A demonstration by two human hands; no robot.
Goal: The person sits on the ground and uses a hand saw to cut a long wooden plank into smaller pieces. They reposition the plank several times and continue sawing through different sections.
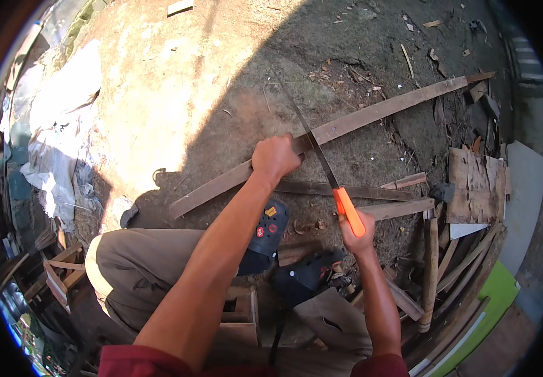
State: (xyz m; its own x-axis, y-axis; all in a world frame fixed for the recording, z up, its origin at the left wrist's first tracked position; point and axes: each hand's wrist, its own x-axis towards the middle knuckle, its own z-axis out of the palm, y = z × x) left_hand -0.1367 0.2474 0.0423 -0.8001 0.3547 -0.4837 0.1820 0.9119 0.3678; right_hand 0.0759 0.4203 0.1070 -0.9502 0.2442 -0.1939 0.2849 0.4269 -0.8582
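Head view — saw (326, 166) points up-left across plank (378, 112) — plank's axis rises rightward.

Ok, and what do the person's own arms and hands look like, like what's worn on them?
The left hand and right hand are ungloved, with no watch or bracelet visible at either wrist. The left forearm and right forearm are bare up to the dark red sleeves at the picture's lower edge.
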